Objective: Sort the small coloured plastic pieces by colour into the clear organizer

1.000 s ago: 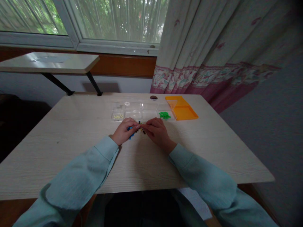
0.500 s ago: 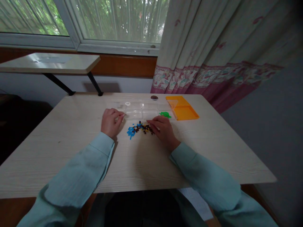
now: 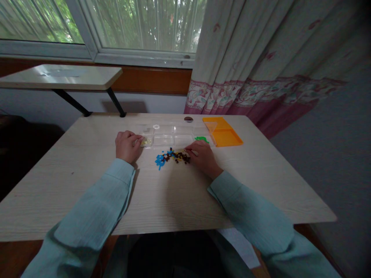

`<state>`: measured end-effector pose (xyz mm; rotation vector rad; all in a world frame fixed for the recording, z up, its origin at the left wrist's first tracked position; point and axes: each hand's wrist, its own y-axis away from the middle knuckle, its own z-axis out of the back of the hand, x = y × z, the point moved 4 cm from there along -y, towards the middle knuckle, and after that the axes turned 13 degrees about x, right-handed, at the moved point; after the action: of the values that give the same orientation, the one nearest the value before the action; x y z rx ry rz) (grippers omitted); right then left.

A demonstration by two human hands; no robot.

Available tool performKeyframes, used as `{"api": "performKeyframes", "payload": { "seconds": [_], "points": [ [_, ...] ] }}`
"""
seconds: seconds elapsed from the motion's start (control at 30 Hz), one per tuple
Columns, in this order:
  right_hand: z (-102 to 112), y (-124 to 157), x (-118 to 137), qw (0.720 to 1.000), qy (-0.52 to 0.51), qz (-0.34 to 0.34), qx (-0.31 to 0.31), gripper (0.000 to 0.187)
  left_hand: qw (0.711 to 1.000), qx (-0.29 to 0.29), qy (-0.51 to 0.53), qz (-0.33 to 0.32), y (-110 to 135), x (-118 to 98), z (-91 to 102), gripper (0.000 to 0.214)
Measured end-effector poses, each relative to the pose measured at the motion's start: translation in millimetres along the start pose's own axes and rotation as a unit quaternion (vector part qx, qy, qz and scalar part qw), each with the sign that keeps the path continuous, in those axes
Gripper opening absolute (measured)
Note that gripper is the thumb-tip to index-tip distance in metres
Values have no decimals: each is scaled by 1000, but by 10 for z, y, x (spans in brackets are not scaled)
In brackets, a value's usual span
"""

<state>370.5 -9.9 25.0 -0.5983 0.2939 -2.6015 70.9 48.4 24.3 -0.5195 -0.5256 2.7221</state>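
A small heap of loose pieces point(image 3: 173, 157), blue, dark brown and yellow, lies on the wooden table point(image 3: 162, 193). Behind it stands a clear compartment box point(image 3: 171, 136) with pale yellow pieces point(image 3: 146, 142) at its left end and green pieces point(image 3: 201, 138) at its right. My left hand point(image 3: 126, 146) is curled, fingers pressed together at the box's left end beside the pale yellow pieces. My right hand point(image 3: 203, 156) rests on the table, its fingertips pinched at the heap's right edge; what they hold is too small to name.
An orange lid point(image 3: 222, 131) lies open at the box's right end. A small dark round spot point(image 3: 188, 119) sits near the table's far edge. A second table point(image 3: 60, 76) stands by the window at back left. Curtains point(image 3: 261, 58) hang at right.
My left hand left the heap and moved back and left to the box's left end. My right hand drew slightly right to the heap's edge. The heap now lies uncovered.
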Motion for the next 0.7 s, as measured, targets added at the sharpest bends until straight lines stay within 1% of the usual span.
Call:
{"api": "performKeyframes", "payload": {
  "seconds": [0.23, 0.37, 0.53, 0.7],
  "points": [
    [-61, -2, 115, 997, 48, 47, 47, 15, 1000, 16, 7, 10, -5, 33, -56, 27],
    [-94, 0, 173, 995, 61, 47, 60, 15, 1000, 23, 1, 15, -9, 10, -36, 30],
    [-88, -1, 210, 995, 76, 36, 61, 15, 999, 23, 18, 23, -11, 13, -46, 30],
    [-113, -12, 210, 994, 81, 31, 59, 16, 1000, 7, 21, -1, 0, -58, -35, 27]
  ]
}}
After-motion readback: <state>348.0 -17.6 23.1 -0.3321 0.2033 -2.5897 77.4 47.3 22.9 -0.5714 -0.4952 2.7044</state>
